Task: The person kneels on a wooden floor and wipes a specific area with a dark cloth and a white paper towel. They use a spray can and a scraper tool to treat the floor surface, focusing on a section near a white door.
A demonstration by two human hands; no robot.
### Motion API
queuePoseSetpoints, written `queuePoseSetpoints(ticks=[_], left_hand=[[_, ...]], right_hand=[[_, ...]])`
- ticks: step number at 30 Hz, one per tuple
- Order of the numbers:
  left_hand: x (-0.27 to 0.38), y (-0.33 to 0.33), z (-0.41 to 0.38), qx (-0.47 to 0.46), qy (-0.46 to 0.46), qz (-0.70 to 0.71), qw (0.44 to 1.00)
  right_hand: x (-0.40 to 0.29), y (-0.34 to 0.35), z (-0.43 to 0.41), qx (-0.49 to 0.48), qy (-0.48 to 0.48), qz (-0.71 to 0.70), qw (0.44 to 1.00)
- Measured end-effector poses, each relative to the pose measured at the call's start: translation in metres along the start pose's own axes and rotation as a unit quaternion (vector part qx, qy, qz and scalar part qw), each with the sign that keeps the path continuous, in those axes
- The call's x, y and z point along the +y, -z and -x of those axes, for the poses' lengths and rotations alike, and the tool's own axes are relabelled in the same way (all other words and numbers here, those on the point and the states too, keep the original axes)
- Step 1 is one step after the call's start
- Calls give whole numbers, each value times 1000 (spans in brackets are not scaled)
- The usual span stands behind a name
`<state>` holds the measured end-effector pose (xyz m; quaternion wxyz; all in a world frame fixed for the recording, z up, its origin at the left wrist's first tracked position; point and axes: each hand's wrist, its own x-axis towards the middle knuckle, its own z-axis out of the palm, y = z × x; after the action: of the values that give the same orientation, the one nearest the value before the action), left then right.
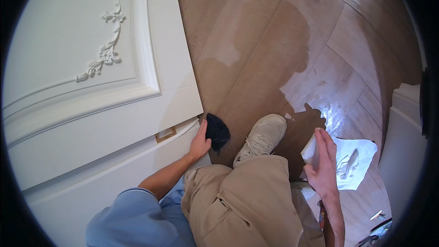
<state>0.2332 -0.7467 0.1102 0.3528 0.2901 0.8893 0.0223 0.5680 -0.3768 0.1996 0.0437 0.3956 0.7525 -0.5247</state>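
My left hand [200, 143] holds a dark, soft-looking cloth or pad [218, 132] beside the lower corner of a white panel door [171, 99]. Its fingertips lie close to the door's edge. A brass-coloured plate [165, 134] is set in the white frame or edge [130, 159] just left of that hand. In my right hand [322, 168] is a flat white piece [310, 151], whose exact kind I cannot tell. Beside it, a white sheet [367, 154] lies on the floor, with a pale grey smear of paste-like material [348, 164] on it.
Wood-look planks [260, 58] cover the floor, with my shadow across them. My shoe [265, 130] stands between the hands. White moulded trim [403, 137] rises at right. A container with a red label [321, 214] and partly seen items [379, 231] sit at lower right.
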Motion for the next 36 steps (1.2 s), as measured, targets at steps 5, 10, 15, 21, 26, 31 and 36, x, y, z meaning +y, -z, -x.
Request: queuePoseSetpoints(ticks=[5,10,15,21,26,31,36], left_hand=[[-12,-13,-6,57,6,31,998],[71,-1,9,-2,37,-60,998],[44,-22,1,81,-53,-137,986],[19,-35,2,24,57,-30,998],[13,-40,-22,29,179,7,983],[29,-2,-51,-1,237,47,970],[16,9,-65,5,264,22,964]], right_hand=[[-6,-1,-3,-3,23,5,1000],[-4,1,4,11,-1,-4,1000],[-1,-4,3,1,13,1,1000],[-5,-4,0,-8,17,13,1000],[-4,-4,-1,-7,21,9,1000],[-3,-4,2,-14,12,2,1000],[0,-6,4,-11,22,0,1000]])
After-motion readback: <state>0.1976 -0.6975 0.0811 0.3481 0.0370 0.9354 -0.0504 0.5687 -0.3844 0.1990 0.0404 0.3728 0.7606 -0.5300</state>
